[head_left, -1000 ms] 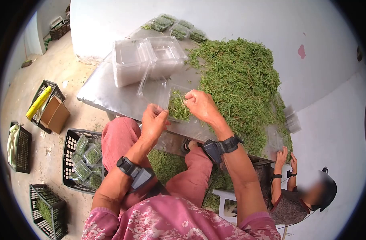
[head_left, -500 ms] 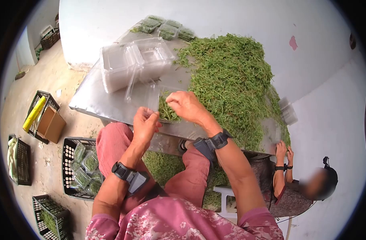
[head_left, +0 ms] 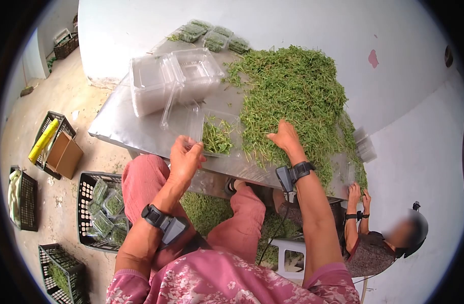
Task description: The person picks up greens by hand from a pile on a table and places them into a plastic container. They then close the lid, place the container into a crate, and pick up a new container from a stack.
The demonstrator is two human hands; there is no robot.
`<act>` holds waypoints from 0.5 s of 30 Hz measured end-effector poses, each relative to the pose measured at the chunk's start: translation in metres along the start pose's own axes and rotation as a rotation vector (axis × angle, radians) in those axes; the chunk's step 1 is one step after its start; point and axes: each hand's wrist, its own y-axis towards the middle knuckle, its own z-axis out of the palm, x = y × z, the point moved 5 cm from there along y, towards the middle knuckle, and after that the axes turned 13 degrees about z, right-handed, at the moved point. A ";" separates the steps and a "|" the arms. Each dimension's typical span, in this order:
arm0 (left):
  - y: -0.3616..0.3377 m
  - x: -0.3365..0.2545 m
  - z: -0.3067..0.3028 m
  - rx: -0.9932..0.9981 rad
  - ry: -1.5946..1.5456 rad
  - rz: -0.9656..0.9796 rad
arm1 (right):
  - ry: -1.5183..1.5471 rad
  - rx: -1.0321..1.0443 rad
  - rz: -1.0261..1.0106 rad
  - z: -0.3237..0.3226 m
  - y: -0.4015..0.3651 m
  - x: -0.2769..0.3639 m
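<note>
My left hand (head_left: pixel 187 156) pinches the near edge of an open clear plastic container (head_left: pixel 227 119) at the front of the metal table. Some loose greens (head_left: pixel 217 136) lie inside it. My right hand (head_left: pixel 288 138) is at the near side of the large heap of greens (head_left: pixel 295 91), thumb stretched out to the left and fingers partly sunk among the stems. Behind the open container, to the left, stand tall stacks of empty clear containers (head_left: pixel 153 83).
Filled, closed boxes (head_left: pixel 215 40) sit at the table's far edge. A co-worker (head_left: pixel 374 248) is at the right, hands at the table edge. A black crate of filled boxes (head_left: pixel 85 213) stands on the floor beside my leg, with more crates further left. A white stool (head_left: pixel 291 248) is below.
My right hand has moved right, from above the open container to the heap, and its fingers have reached into the greens. My left hand stays at the container's edge.
</note>
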 end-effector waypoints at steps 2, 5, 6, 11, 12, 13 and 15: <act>0.000 0.002 0.000 0.007 0.006 -0.003 | 0.021 -0.012 -0.028 0.008 0.005 -0.005; 0.001 0.002 -0.001 0.006 0.010 -0.002 | 0.068 -0.124 -0.102 0.009 0.012 -0.012; 0.001 0.002 0.000 0.006 0.010 -0.001 | 0.086 -0.178 -0.129 0.003 0.011 -0.013; 0.000 0.000 0.001 0.003 0.000 -0.012 | 0.348 -0.115 -0.058 -0.032 0.021 -0.030; 0.000 0.000 0.001 0.007 0.000 -0.014 | 0.412 -0.131 -0.059 -0.039 0.020 -0.032; 0.000 0.000 0.001 0.008 -0.003 -0.012 | 0.435 -0.110 -0.030 -0.045 0.016 -0.033; 0.001 0.001 0.001 0.007 -0.007 -0.006 | 0.473 -0.213 -0.129 -0.055 0.017 -0.032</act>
